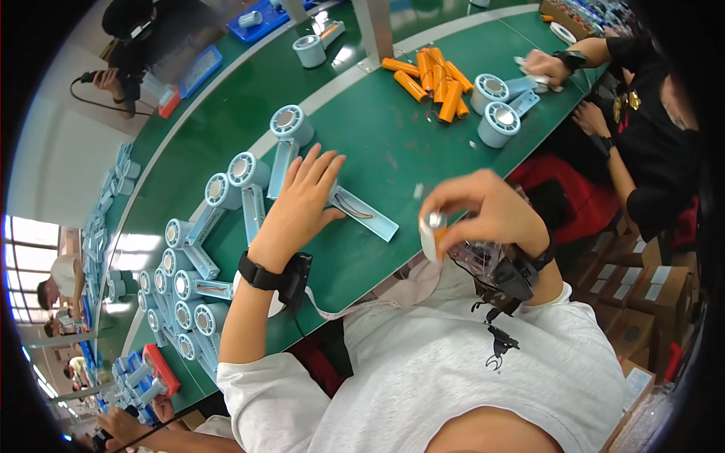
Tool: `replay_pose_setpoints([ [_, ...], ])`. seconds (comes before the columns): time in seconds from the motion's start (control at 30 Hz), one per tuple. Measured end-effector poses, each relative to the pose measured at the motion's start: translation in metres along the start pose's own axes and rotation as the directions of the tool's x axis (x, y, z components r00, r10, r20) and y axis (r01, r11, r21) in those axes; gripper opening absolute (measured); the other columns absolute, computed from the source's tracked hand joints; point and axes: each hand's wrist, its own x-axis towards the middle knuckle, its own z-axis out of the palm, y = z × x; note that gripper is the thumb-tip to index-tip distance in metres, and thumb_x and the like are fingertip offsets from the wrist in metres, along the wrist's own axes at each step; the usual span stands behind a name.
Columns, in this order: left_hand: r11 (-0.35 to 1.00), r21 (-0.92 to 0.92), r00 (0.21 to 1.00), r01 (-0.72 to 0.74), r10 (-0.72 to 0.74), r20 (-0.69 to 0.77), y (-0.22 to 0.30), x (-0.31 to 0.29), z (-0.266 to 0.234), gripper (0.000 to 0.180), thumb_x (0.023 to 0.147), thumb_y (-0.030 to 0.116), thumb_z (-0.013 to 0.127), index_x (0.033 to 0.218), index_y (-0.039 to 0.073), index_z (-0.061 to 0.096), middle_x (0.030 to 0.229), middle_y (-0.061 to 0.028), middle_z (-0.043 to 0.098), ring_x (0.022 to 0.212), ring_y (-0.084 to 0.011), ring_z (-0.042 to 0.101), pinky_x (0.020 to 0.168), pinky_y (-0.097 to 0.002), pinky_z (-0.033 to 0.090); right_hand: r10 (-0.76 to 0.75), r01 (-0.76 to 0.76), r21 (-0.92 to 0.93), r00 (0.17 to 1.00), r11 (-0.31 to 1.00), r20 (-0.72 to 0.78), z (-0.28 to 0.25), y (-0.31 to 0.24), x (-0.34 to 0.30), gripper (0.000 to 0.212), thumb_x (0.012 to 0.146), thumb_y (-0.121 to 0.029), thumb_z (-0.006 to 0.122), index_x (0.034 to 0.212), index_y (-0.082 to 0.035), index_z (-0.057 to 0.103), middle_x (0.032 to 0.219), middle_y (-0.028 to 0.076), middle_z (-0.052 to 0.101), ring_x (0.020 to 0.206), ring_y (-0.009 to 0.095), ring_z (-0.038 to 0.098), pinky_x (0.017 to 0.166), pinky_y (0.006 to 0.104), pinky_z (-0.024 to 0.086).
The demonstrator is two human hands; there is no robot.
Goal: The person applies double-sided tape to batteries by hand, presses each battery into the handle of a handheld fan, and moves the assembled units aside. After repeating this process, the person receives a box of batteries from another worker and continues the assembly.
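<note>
My left hand [303,192] lies with its fingers stretched out over a light blue handheld fan housing. The housing's open handle [366,214] shows beyond my thumb, with thin wires inside; its round head is hidden under the hand. Above the table's front edge, my right hand [491,208] pinches an orange cylindrical battery [441,240]. Its silver end faces up, and a whitish strip [427,241] runs along its side. Just beyond my left fingers stands another light blue fan housing [291,125].
Several fan housings [183,285] cluster at the left. Loose orange batteries [438,75] lie at the far side, beside two fan housings [499,124]. At the right, a co-worker's hand [547,68] rests on the green table [377,151]. Cardboard boxes [642,294] are stacked at lower right.
</note>
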Motion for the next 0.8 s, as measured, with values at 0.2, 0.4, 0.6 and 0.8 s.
replay_pose_setpoints([
  [0.2,0.985,-0.032,0.982,-0.169,0.171,0.084,-0.009,0.003,0.002,0.04,0.069,0.011,0.069,0.107,0.013,0.057,0.129,-0.0039,0.043,0.115,-0.0291,0.04,0.096,-0.0444,0.032,-0.132,0.248,0.126,0.804,0.961,-0.579,0.02,0.011,0.016,0.033,0.063,0.004,0.073,0.092,0.001,0.058,0.093,0.008,0.058,0.081,0.013,0.058,0.075,0.0256,0.048],
  [0.4,0.947,0.234,0.975,-0.22,0.214,0.05,0.012,-0.001,0.009,0.023,0.072,0.009,0.066,0.093,0.009,0.058,0.122,-0.0041,0.047,0.113,-0.0288,0.041,0.094,-0.0464,0.031,-0.303,0.193,-0.274,0.84,0.942,-0.451,0.024,0.029,0.032,0.029,0.064,0.004,0.072,0.088,0.0,0.057,0.083,0.007,0.057,0.074,0.015,0.058,0.064,0.0252,0.047],
  [0.6,0.991,-0.098,0.996,-0.085,0.084,-0.015,0.007,-0.003,0.009,0.014,0.076,0.003,0.06,0.088,0.006,0.053,0.108,-0.0037,0.048,0.106,-0.0247,0.045,0.095,-0.0466,0.028,-0.414,0.177,-0.581,0.858,0.794,-0.305,0.029,0.034,0.034,0.026,0.065,0.003,0.071,0.086,0.0,0.055,0.076,0.008,0.052,0.064,0.021,0.053,0.056,0.0278,0.044],
  [0.8,0.894,-0.448,0.996,0.0,-0.042,-0.084,0.0,-0.004,0.009,0.012,0.08,-0.001,0.054,0.091,0.003,0.049,0.093,-0.0044,0.048,0.088,-0.0207,0.049,0.089,-0.0383,0.034,-0.375,0.115,-0.759,0.91,0.641,-0.178,0.037,0.032,0.054,0.02,0.073,-0.002,0.064,0.092,-0.002,0.055,0.076,0.011,0.054,0.066,0.028,0.055,0.057,0.0354,0.046],
])
